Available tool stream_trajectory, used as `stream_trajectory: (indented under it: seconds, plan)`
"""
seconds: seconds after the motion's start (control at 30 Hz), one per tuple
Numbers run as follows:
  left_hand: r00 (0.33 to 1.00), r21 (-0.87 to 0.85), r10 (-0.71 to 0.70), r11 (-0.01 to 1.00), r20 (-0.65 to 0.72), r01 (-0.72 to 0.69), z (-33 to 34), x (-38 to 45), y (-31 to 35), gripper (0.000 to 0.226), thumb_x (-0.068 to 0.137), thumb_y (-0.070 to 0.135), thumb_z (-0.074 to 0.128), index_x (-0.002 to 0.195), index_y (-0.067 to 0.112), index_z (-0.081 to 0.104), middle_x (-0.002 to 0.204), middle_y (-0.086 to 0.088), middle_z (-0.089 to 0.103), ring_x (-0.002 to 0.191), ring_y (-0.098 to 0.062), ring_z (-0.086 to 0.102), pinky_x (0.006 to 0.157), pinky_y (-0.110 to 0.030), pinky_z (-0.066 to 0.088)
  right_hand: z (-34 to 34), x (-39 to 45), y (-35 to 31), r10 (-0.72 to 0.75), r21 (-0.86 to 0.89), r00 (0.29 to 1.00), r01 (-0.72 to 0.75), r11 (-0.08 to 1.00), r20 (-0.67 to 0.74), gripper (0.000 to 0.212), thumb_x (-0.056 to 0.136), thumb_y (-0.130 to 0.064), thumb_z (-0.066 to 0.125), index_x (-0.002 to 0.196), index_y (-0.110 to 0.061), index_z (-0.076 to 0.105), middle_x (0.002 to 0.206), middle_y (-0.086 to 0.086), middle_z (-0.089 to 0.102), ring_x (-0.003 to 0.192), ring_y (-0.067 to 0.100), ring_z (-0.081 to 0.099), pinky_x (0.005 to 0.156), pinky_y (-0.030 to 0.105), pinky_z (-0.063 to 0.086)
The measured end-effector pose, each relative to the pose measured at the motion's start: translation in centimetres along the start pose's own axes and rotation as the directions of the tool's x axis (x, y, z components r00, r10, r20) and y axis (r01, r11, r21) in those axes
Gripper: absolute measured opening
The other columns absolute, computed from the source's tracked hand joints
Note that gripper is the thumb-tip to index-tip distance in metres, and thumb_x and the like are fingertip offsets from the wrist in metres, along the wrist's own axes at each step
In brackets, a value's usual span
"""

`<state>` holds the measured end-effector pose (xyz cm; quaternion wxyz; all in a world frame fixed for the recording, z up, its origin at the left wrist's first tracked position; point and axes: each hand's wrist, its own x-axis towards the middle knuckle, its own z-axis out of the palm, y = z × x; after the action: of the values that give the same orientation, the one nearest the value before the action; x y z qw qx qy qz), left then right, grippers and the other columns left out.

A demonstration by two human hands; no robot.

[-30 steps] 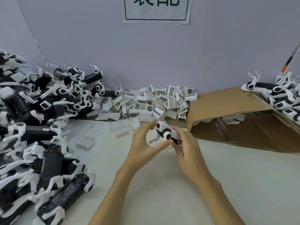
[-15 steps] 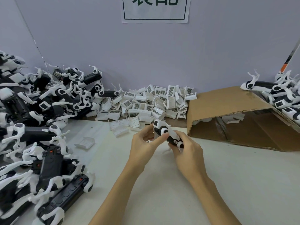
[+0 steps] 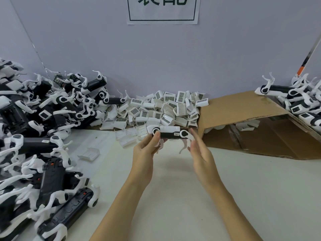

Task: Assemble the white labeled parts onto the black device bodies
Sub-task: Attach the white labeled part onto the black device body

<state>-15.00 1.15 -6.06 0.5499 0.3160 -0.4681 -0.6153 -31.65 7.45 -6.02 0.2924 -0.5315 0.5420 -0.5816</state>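
Workstation against a plain lilac-grey wall.
An off-white tabletop (image 3: 173, 197) meets the wall (image 3: 156, 58), where a white paper sign (image 3: 163, 10) with a dark border hangs partly cropped; light is even; an opened cardboard box (image 3: 243, 122) lies at right.

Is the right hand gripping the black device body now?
No. The right hand is open with straight fingers beside the black device body, which only the left hand holds.

Both my forearms bare, no sleeves in view. Left hand (image 3: 145, 154) and right hand (image 3: 202, 153) ungloved, no rings.
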Motion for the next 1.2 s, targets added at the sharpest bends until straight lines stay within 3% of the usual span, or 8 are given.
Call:
stream_trajectory:
  seconds: [0.07, 0.17, 0.4, 0.53, 0.7, 0.83, 1.03, 1.2]
  plan:
    - [1.000, -0.033, -0.012, 0.999, -0.013, 0.012, -0.2, 0.0, 0.0, 0.059, 0.092, 0.044, 0.075, 0.125, -0.005, 0.072, 0.132, -0.026, 0.070, 0.131, -0.034, 0.066, 0.124, -0.048, 0.037, 0.8, -0.2, 0.0, 0.026, 0.037, 1.000, -0.026, 0.999, 0.011, 0.049, 0.113, -0.034, 0.037, 0.161, -0.026, 0.038, 0.142, 0.003, 0.065, 0.136, 0.005, 0.056, 0.123, 0.042, 0.038]
    - [0.999, -0.052, -0.026, 0.998, -0.019, 0.025, -0.4, 0.3, -0.2, 0.059, 0.091, 0.045, 0.075, 0.125, -0.003, 0.074, 0.128, -0.020, 0.075, 0.129, -0.032, 0.068, 0.125, -0.049, 0.038, 1.4, 0.1, -0.1, 0.060, 0.140, 0.998, -0.060, 0.988, 0.004, 0.048, 0.114, -0.025, 0.038, 0.161, -0.018, 0.038, 0.132, 0.035, 0.053, 0.126, 0.018, 0.055, 0.118, 0.045, 0.045]
    - [0.999, -0.034, 0.016, 0.999, -0.038, -0.018, -0.6, 0.7, -0.4, 0.067, 0.088, 0.049, 0.079, 0.116, -0.011, 0.067, 0.109, -0.011, 0.073, 0.125, -0.035, 0.068, 0.125, -0.052, 0.034, 1.1, 0.0, 0.1, -0.068, 0.026, 0.945, 0.081, 0.996, -0.320, 0.011, 0.100, -0.017, 0.069, 0.108, -0.023, 0.064, 0.107, -0.015, 0.073, 0.105, 0.005, 0.070, 0.082, 0.013, 0.053]
    - [1.000, 0.053, 0.014, 0.998, -0.004, -0.014, -0.7, 0.6, -0.4, 0.049, 0.084, 0.058, 0.081, 0.103, 0.014, 0.079, 0.099, -0.002, 0.076, 0.122, -0.030, 0.069, 0.110, -0.041, 0.040, -0.6, 0.8, 0.4, 0.008, 0.085, 0.916, 0.029, 0.996, -0.401, 0.004, 0.099, -0.016, 0.071, 0.099, -0.019, 0.074, 0.094, -0.007, 0.076, 0.092, 0.010, 0.072, 0.086, 0.031, 0.059]
    - [1.000, 0.058, 0.024, 0.998, 0.013, -0.025, -0.6, 0.5, -0.1, 0.048, 0.093, 0.050, 0.076, 0.110, 0.005, 0.077, 0.108, -0.011, 0.074, 0.127, -0.039, 0.065, 0.107, -0.044, 0.038, -0.6, 1.1, 0.0, 0.302, 0.409, 0.948, -0.236, 0.881, -0.103, 0.038, 0.089, -0.040, 0.078, 0.100, -0.006, 0.066, 0.099, 0.009, 0.074, 0.103, 0.018, 0.071, 0.092, 0.040, 0.058]
    - [0.999, 0.085, 0.016, 0.996, 0.031, -0.018, -0.3, 0.2, 0.3, 0.044, 0.097, 0.046, 0.072, 0.121, 0.009, 0.079, 0.126, -0.013, 0.077, 0.130, -0.033, 0.066, 0.119, -0.051, 0.037, -0.5, 1.0, -0.9, 0.385, 0.643, 0.921, -0.335, 0.689, 0.067, 0.063, 0.081, -0.036, 0.081, 0.128, -0.001, 0.059, 0.124, 0.021, 0.073, 0.113, 0.031, 0.074, 0.103, 0.055, 0.056]
    - [0.998, 0.146, 0.008, 0.989, 0.055, -0.016, 0.1, -0.3, 0.7, 0.045, 0.094, 0.050, 0.074, 0.109, 0.008, 0.080, 0.103, -0.005, 0.078, 0.116, -0.021, 0.074, 0.098, -0.037, 0.044, -1.0, 0.9, -0.7, 0.351, 0.502, 0.929, -0.362, 0.785, 0.121, 0.041, 0.088, -0.036, 0.076, 0.117, -0.007, 0.079, 0.121, 0.014, 0.075, 0.116, 0.030, 0.070, 0.110, 0.051, 0.052]
    - [0.997, 0.180, 0.006, 0.983, 0.072, -0.019, -0.1, -0.2, 0.6, 0.046, 0.091, 0.053, 0.076, 0.109, 0.012, 0.081, 0.106, -0.009, 0.079, 0.115, -0.022, 0.073, 0.102, -0.035, 0.044, -1.7, 0.9, -0.6, 0.316, 0.477, 0.932, -0.363, 0.800, 0.179, 0.036, 0.093, -0.030, 0.072, 0.116, -0.003, 0.078, 0.121, 0.019, 0.073, 0.106, 0.027, 0.069, 0.104, 0.040, 0.055]
